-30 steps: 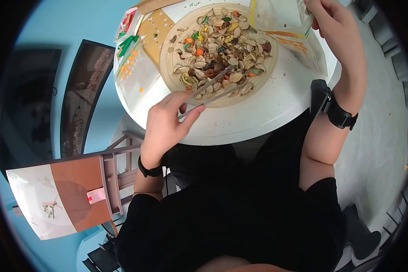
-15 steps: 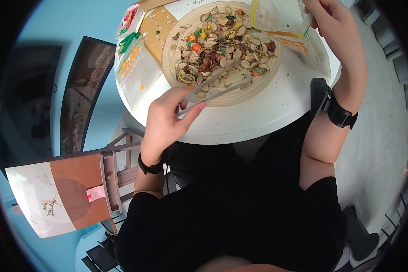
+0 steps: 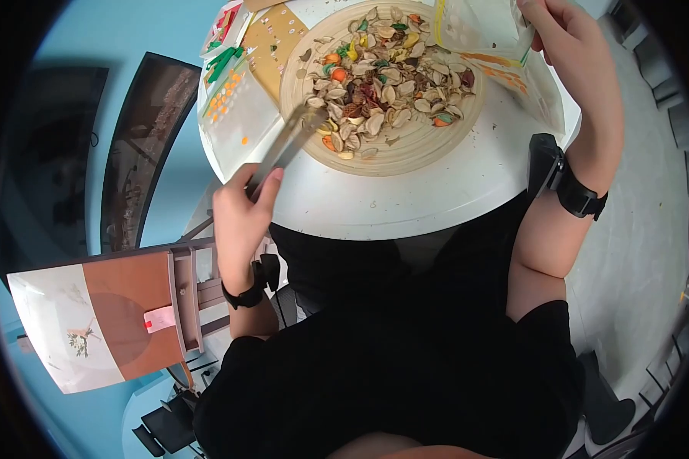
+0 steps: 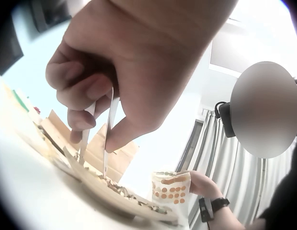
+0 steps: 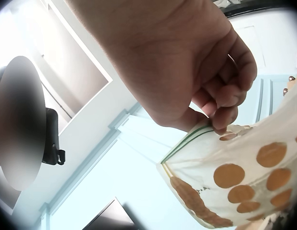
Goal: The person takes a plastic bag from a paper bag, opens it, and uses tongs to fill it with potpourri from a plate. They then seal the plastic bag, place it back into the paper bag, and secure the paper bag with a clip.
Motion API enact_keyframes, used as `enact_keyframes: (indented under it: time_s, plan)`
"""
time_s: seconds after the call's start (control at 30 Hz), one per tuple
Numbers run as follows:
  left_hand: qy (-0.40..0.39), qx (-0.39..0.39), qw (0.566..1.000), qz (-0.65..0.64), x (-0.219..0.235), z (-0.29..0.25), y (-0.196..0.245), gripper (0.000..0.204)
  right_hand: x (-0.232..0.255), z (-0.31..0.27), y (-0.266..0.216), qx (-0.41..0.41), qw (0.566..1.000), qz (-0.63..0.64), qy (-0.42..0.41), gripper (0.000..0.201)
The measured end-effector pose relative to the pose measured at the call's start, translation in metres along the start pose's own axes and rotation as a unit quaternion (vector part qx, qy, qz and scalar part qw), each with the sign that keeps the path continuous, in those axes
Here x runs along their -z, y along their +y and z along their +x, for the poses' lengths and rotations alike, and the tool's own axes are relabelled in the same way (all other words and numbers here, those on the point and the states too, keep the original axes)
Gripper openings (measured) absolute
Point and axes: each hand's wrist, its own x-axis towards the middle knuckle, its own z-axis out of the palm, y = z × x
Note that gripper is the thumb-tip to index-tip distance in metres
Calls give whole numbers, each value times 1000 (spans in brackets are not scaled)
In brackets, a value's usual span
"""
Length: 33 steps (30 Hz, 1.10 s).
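In the head view my left hand (image 3: 241,218) holds long metal tweezers (image 3: 283,145) between thumb and fingers. Their two tips stand apart over the left rim of a round wooden plate (image 3: 406,162). On that plate lies a pile of potpourri (image 3: 386,96): pale dried petals and pods with orange, green, yellow and dark red bits. My right hand (image 3: 582,65) pinches the top edge of a clear zip bag (image 3: 478,34), held at the plate's far right. The right wrist view shows thumb and fingertips on the bag's green zip strip (image 5: 184,143), above printed orange dots.
Left of the plate lie another orange-dotted bag (image 3: 241,126), a gold sheet (image 3: 275,46) with small specks, a green object (image 3: 222,61) and a red-and-white box (image 3: 223,27). The white round table (image 3: 344,199) has crumbs scattered on it. A picture-printed chair (image 3: 122,321) stands at left.
My left hand has moved left and back with the tweezers, from over the pile's middle to the plate's left rim. My right hand keeps its pinch on the bag.
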Motion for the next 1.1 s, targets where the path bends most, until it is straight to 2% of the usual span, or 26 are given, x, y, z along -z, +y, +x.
enact_keyframes:
  time_s: [0.13,0.23,0.27,0.37,0.43,0.53,0.6,0.7,0.83,0.93,1.03,1.1]
  plan:
    - [-36,-17,999,-5,-1,10,20,31,1,-1,-2,-10,1000,-14,-5,29]
    - [5,-53,998,-25,-1,39,42,31,9,16,39,1,998,-1,-57,36]
    - [10,-85,996,-28,-2,53,48,36,12,16,42,-5,999,0,-52,35]
    - [3,-137,990,44,-19,100,64,44,20,20,42,-21,999,4,-40,36]
    - [-11,-147,988,45,-38,132,73,49,23,19,42,-29,999,10,-40,36]
    - [-34,-147,987,52,-55,152,81,51,23,18,37,-35,999,12,-38,36]
    - [-73,-136,987,51,-54,150,95,48,24,20,41,-38,999,16,-35,36]
    - [-104,-131,985,29,-56,138,89,48,26,21,45,-39,998,23,-31,36]
    - [-110,-143,983,42,-35,121,81,45,30,20,45,-45,998,19,-29,36]
    - [-102,-123,987,26,-32,120,106,45,25,18,40,-46,998,21,-33,37]
    - [-48,-216,975,32,-65,124,110,46,25,16,34,-42,998,10,-37,37]
    - [-74,-208,974,56,-71,120,116,44,24,15,34,-32,998,7,-46,36]
